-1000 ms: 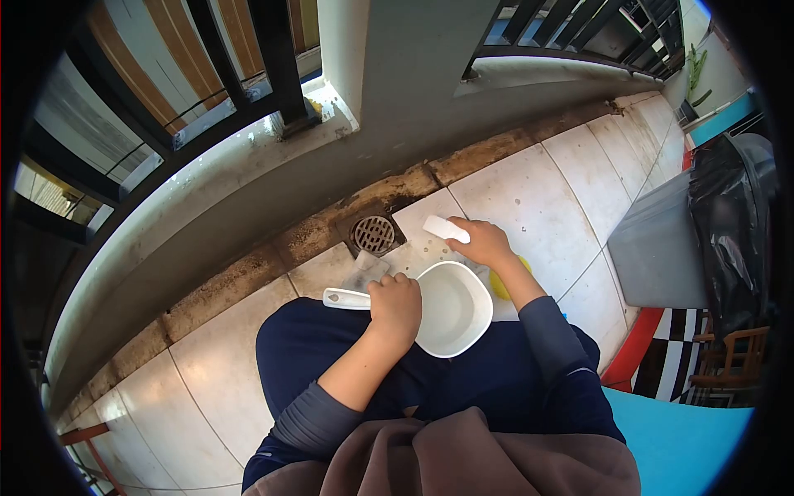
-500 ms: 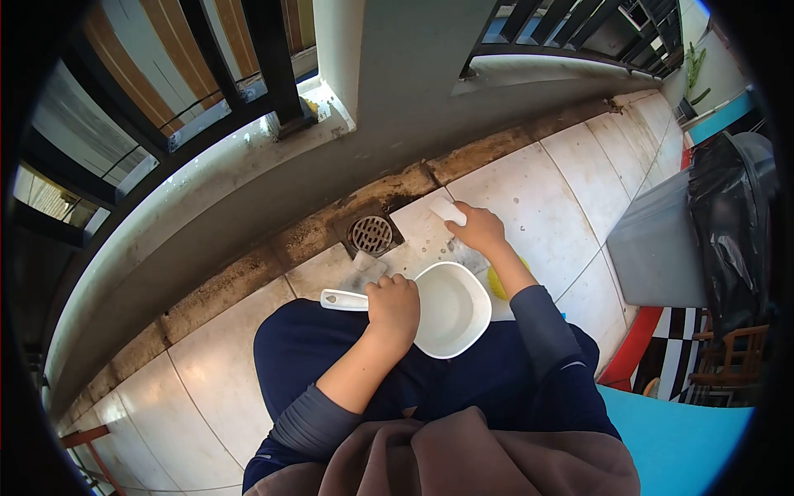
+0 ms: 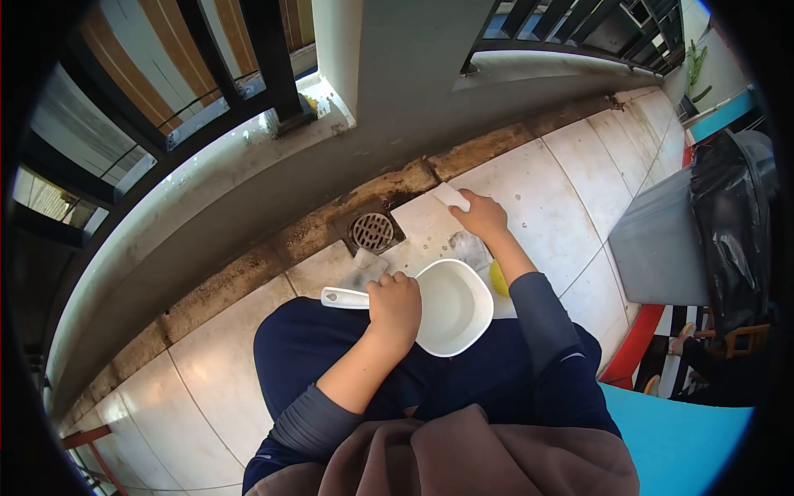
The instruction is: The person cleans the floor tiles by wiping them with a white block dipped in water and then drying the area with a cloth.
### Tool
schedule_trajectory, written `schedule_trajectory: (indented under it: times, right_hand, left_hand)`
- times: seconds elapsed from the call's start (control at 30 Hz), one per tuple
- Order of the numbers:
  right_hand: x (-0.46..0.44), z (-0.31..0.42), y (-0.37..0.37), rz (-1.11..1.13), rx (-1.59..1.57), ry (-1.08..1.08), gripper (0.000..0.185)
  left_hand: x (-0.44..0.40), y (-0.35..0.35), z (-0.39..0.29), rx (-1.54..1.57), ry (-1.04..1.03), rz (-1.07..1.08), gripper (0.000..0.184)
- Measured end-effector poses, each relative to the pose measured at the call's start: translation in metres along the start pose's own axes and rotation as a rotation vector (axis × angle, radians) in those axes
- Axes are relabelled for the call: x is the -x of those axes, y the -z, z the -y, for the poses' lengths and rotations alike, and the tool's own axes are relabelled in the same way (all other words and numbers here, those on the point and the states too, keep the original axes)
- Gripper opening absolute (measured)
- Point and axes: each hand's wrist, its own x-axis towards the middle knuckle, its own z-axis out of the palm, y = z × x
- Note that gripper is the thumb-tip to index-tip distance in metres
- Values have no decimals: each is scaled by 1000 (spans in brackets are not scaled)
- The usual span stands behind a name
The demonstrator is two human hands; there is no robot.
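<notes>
My left hand (image 3: 394, 312) is closed round the handle of a white dipper (image 3: 453, 308), near its bowl, which sits over my lap and seems to hold cloudy liquid. Between the fingers of my right hand (image 3: 482, 217) is a white block (image 3: 449, 197), near the edge of the floor tile. A round metal drain (image 3: 372, 232) lies left of that hand. Beside the drain is a small pale piece (image 3: 367, 260) on the tile. Part of a yellow object (image 3: 499, 279) shows behind my right forearm.
A low grey wall (image 3: 405, 107) with dark railings runs beyond the dirty gutter edge. On the right stands a grey bin (image 3: 662, 240) with a black bag (image 3: 724, 223). At the lower right, a person's feet and dark clothing (image 3: 703, 368) show near a red edge.
My right hand has moved forward, away from my body, with the white block. My left hand and the dipper have hardly moved. A person has come into view at the lower right.
</notes>
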Motion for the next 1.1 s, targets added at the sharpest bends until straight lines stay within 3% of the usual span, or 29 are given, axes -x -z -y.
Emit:
schedule_trajectory:
  times: [0.07, 0.2, 0.37, 0.5, 0.6, 0.63, 0.73, 0.87, 1.0, 1.1]
  right_hand:
    - [-1, 11, 0, -16, 34, -30, 53]
    - [17, 30, -3, 69, 18, 198, 51]
    - [-5, 20, 1, 24, -54, -67, 52]
    - [12, 40, -16, 43, 12, 215, 53]
    - [-2, 23, -9, -53, -26, 127, 53]
    - [-8, 19, 0, 24, -54, -9, 53]
    - [-2, 25, 0, -24, 14, 29, 53]
    - [15, 21, -1, 105, -3, 191, 54]
    - [0, -4, 3, 3, -110, -62, 54]
    - [21, 4, -11, -7, -22, 145, 51]
  left_hand:
    - [0, 0, 1, 7, 3, -5, 38]
    - [-4, 3, -1, 17, 8, 21, 37]
    - [0, 0, 1, 12, 8, -1, 38]
    - [-3, 4, -1, 9, 8, 19, 38]
    - [-1, 1, 1, 13, 7, 2, 38]
    - [0, -1, 1, 18, 4, -12, 38]
    - [0, 0, 2, 52, 6, -11, 38]
    - [-1, 4, 0, 32, -1, 22, 38]
    - [0, -2, 1, 19, 9, -5, 38]
    - [-1, 1, 0, 17, 6, -5, 38]
